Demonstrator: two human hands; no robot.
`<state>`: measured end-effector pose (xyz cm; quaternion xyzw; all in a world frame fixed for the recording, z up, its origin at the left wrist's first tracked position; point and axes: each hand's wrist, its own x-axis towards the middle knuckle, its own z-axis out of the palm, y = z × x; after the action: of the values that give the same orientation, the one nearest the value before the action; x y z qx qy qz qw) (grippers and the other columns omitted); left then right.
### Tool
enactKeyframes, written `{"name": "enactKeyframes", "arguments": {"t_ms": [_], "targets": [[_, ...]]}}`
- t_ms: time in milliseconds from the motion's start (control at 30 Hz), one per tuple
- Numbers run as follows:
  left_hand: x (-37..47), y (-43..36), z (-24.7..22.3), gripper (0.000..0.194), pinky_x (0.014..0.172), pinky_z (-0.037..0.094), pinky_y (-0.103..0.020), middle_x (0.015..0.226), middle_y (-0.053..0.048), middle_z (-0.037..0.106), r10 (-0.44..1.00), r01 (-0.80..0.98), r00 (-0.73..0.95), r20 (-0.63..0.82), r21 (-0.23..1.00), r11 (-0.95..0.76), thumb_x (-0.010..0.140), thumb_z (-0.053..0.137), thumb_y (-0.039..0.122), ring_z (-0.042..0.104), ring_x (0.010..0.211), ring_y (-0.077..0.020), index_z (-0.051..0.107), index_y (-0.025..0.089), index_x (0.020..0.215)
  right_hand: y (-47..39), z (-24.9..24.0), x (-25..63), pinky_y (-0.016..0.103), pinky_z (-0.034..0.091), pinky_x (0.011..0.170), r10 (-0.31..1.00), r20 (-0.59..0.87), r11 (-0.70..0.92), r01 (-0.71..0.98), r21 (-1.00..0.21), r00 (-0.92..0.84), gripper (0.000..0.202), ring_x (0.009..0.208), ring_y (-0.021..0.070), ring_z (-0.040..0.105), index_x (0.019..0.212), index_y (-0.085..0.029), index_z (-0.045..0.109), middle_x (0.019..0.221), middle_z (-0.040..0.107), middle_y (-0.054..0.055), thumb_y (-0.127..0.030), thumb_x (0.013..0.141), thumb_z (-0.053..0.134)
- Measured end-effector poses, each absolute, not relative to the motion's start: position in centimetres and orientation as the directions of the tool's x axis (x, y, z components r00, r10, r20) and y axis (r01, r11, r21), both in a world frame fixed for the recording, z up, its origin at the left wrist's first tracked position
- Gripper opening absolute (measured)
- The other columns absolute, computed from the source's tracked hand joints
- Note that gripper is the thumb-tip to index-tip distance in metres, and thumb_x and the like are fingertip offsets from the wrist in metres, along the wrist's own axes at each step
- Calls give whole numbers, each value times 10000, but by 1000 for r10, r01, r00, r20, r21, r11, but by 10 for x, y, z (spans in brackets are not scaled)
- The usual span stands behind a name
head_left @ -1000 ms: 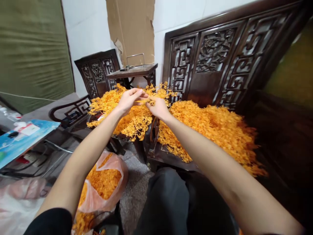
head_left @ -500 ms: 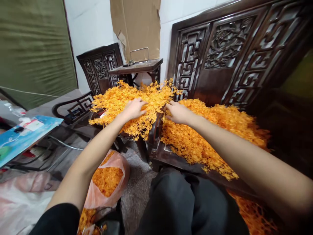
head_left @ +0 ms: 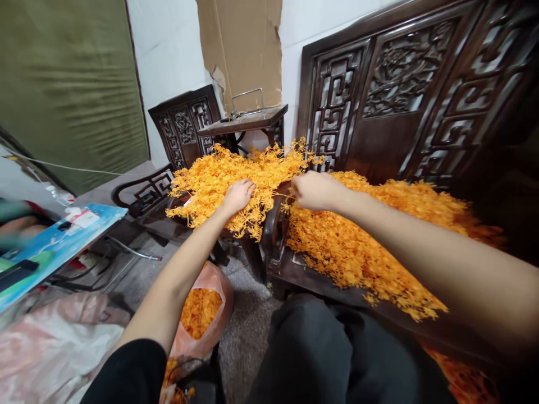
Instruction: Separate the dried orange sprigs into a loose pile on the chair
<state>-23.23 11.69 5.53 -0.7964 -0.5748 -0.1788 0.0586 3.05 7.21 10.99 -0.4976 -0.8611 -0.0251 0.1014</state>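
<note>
A loose pile of bright orange plastic-looking sprigs [head_left: 210,179] is heaped on a small dark table straight ahead. My left hand [head_left: 239,195] rests in the front of this pile, its fingers curled into the sprigs. To the right, my right hand [head_left: 314,189] is closed above the chair's armrest, thumb and fingers pinched together. Thin orange stems show at its fingertips, and its grip is partly hidden. Beneath my right forearm, a second orange heap [head_left: 357,252] covers the seat of a dark wooden bench.
The carved bench back [head_left: 387,126] rises at the right. A pink plastic bag [head_left: 225,289] holding orange pieces stands on the floor. At left are a blue-topped table [head_left: 99,216], a blurred person's arm and a pale plastic sack [head_left: 63,342]. A side table [head_left: 252,120] stands behind the pile.
My right hand has gone from loosely spread fingers to a closed pinch. My left hand's fingers have curled in more. The view has shifted left, and a person's arm appears at the left edge.
</note>
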Motion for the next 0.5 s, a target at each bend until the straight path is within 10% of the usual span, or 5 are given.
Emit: {"name": "enactKeyframes", "arguments": {"t_ms": [267, 500], "targets": [[-217, 114, 55, 394, 988, 463, -358, 1151, -123, 710, 905, 945, 256, 341, 108, -308, 1045, 351, 364, 635, 1094, -236, 699, 180, 1062, 63, 82, 12, 352, 495, 829, 895, 275, 338, 130, -932, -351, 215, 957, 208, 616, 850, -239, 414, 975, 696, 63, -418, 968, 425], [-214, 107, 53, 440, 1019, 456, -356, 1205, -119, 709, 904, 952, 232, 360, 105, -286, 1056, 315, 403, 632, 1144, -232, 689, 183, 1129, 71, 80, -49, 247, 365, 471, 996, 57, 83, -586, -806, 63, 513, 461, 120, 333, 791, -264, 250, 569, 290, -94, -743, 908, 390]]}}
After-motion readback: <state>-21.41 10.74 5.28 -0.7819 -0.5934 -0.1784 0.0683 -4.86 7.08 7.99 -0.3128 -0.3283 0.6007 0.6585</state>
